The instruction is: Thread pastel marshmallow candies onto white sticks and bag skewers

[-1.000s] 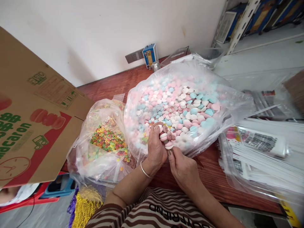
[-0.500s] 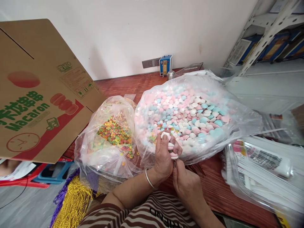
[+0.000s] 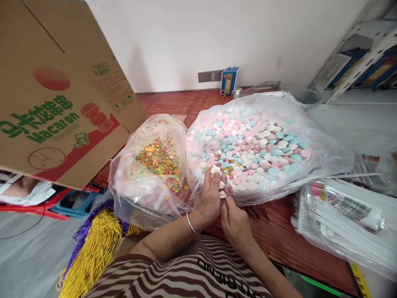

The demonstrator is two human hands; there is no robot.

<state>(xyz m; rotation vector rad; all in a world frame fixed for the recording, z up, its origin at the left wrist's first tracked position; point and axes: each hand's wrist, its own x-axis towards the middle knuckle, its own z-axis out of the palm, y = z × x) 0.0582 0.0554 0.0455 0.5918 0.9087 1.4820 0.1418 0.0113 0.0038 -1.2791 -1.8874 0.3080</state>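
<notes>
Holding a short stack of pink-and-white, soft-looking round discs (image 3: 222, 193), the left hand (image 3: 209, 198) has its fingers curled around the pieces, thumb pressed near the top one. The right hand (image 3: 237, 221) sits just below, thumb and forefinger drawn into a narrow pinch at the underside of the lowest disc; whether something thin lies between them is hidden. The stack is at the near edge of a large translucent plastic bag (image 3: 328, 155) full of pink, white and pale-blue discs (image 3: 269, 153).

The likeliest trouble is uneven pressure: too firm a thumb could dent or skew the pieces, too light a hold could let one slide out sideways. An upward push from the right hand, if off centre, might tilt the lowest disc or split its edge. A dropped piece could fall into the large bag or onto the reddish-brown wooden surface (image 3: 273, 231). Small multicoloured rings (image 3: 228, 169) lie among the discs close to the left fingers, so a brush of the knuckles might scatter them. The loose plastic rim, close by, could also snag a wrist and drag the bag.
</notes>
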